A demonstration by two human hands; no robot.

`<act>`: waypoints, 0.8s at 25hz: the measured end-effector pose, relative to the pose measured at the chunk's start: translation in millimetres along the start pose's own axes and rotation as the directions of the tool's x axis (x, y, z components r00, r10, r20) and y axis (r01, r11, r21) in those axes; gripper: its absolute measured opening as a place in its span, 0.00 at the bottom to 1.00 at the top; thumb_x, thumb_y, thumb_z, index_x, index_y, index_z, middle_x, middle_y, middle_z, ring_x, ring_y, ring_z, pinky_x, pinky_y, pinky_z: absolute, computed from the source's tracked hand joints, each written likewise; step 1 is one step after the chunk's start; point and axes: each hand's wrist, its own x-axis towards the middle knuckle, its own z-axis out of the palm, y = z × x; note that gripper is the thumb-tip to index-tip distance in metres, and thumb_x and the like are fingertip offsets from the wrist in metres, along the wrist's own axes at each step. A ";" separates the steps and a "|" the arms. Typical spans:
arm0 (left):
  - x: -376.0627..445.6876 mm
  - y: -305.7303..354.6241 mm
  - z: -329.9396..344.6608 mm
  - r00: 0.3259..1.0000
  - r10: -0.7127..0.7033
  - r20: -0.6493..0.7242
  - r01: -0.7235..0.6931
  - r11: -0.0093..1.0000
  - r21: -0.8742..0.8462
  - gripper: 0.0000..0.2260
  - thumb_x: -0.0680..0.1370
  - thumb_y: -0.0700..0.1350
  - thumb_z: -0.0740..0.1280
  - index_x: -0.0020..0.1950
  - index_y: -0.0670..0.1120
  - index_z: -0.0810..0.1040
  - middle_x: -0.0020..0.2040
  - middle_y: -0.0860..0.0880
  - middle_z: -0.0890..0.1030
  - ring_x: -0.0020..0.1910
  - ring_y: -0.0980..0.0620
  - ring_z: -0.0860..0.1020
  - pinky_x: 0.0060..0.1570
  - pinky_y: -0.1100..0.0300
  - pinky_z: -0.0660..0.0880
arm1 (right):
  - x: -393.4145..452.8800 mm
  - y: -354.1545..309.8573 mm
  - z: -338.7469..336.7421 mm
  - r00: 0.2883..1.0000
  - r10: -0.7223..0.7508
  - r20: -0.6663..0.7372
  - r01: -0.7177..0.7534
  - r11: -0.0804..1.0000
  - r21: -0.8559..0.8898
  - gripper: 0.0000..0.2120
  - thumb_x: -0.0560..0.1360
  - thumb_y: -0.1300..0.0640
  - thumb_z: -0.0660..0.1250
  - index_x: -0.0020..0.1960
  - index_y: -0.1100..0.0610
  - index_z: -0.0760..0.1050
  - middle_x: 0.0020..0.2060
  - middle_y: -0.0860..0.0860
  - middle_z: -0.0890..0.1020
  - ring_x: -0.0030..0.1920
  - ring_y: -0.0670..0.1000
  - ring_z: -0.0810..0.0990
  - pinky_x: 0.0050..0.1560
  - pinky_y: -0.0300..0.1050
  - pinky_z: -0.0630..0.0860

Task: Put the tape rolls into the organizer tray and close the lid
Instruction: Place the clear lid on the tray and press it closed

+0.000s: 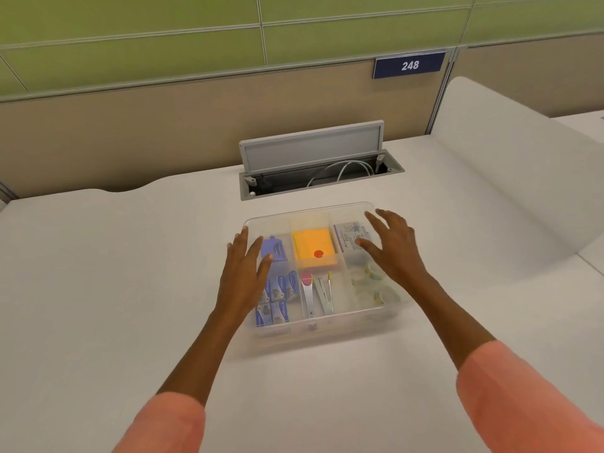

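Observation:
A clear plastic organizer tray (322, 335) sits mid-table with its transparent lid (310, 215) lying flat over the compartments. Several clear tape rolls (369, 284) lie in the near right compartment, seen through the lid. My left hand (245, 273) rests flat on the lid's left side, fingers spread. Over the lid's right side, my right hand (392, 246) is flat too, fingers apart. Neither hand holds anything.
Under the lid are orange sticky notes (315, 248), a purple item (274, 250), blue staple boxes (277, 302), metal tools (315, 294) and a printed packet (348, 237). An open cable hatch (313, 171) with wires lies behind the tray. Partition walls stand at the back.

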 end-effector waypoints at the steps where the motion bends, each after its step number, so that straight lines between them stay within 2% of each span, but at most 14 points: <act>1: 13.3 -0.7 2.5 1.000 -0.002 0.029 0.001 1.000 0.022 0.25 0.78 0.53 0.57 0.74 0.49 0.55 0.78 0.47 0.47 0.77 0.45 0.46 0.73 0.47 0.50 | 11.0 0.2 5.5 0.998 -0.030 0.062 0.034 0.998 -0.057 0.31 0.75 0.44 0.62 0.73 0.53 0.58 0.75 0.55 0.59 0.75 0.57 0.55 0.73 0.58 0.56; 4: 43.9 -4.2 9.6 0.997 -0.018 0.081 0.011 0.996 0.090 0.27 0.78 0.56 0.56 0.74 0.49 0.52 0.78 0.46 0.45 0.77 0.45 0.44 0.74 0.48 0.46 | 40.4 6.9 20.8 0.981 -0.079 0.180 0.115 0.973 -0.202 0.34 0.75 0.39 0.58 0.75 0.53 0.52 0.77 0.54 0.52 0.77 0.57 0.48 0.75 0.59 0.50; 9: 71.6 -7.8 16.5 0.994 -0.041 0.103 0.024 0.987 0.159 0.29 0.78 0.58 0.53 0.75 0.49 0.49 0.78 0.46 0.45 0.77 0.45 0.43 0.74 0.49 0.44 | 72.2 14.0 34.1 0.973 -0.091 0.212 0.142 0.960 -0.243 0.34 0.74 0.35 0.51 0.75 0.49 0.51 0.77 0.53 0.50 0.77 0.56 0.44 0.75 0.62 0.48; 11: 77.5 -9.3 21.2 0.991 -0.048 0.122 0.031 0.990 0.138 0.28 0.78 0.57 0.53 0.75 0.50 0.48 0.78 0.47 0.45 0.77 0.46 0.44 0.74 0.49 0.44 | 77.8 13.8 37.2 0.967 -0.079 0.241 0.140 0.958 -0.249 0.39 0.70 0.29 0.43 0.75 0.48 0.48 0.77 0.53 0.49 0.77 0.55 0.44 0.74 0.64 0.48; 14: 79.5 -10.2 28.9 0.989 -0.050 0.140 0.031 0.990 0.135 0.29 0.77 0.60 0.50 0.75 0.51 0.47 0.78 0.47 0.45 0.77 0.46 0.44 0.74 0.48 0.43 | 82.0 16.5 39.7 0.958 -0.066 0.279 0.138 0.959 -0.247 0.53 0.57 0.22 0.25 0.75 0.48 0.45 0.77 0.51 0.48 0.77 0.54 0.44 0.74 0.64 0.48; 15: 79.2 -11.6 30.4 0.988 -0.048 0.144 0.026 0.987 0.156 0.31 0.75 0.64 0.45 0.75 0.51 0.47 0.78 0.47 0.45 0.77 0.46 0.44 0.74 0.48 0.43 | 82.0 16.8 40.9 0.958 -0.064 0.279 0.136 0.960 -0.246 0.56 0.55 0.22 0.23 0.75 0.49 0.45 0.77 0.51 0.48 0.77 0.54 0.44 0.74 0.64 0.48; 18: 77.6 -14.0 34.0 0.993 -0.027 0.117 -0.002 0.972 0.236 0.51 0.59 0.76 0.27 0.75 0.51 0.47 0.78 0.47 0.46 0.77 0.46 0.45 0.74 0.51 0.43 | 80.0 18.3 43.8 0.962 -0.059 0.267 0.129 0.959 -0.253 0.57 0.54 0.22 0.22 0.75 0.49 0.45 0.77 0.50 0.49 0.77 0.53 0.45 0.75 0.62 0.46; 20: 76.7 -13.9 35.6 0.995 -0.016 0.094 -0.008 0.969 0.248 0.55 0.55 0.77 0.25 0.75 0.51 0.48 0.78 0.47 0.46 0.77 0.46 0.45 0.74 0.51 0.43 | 79.0 18.0 44.4 0.965 -0.074 0.251 0.137 0.960 -0.246 0.57 0.55 0.22 0.23 0.75 0.50 0.46 0.77 0.50 0.51 0.77 0.53 0.45 0.75 0.60 0.43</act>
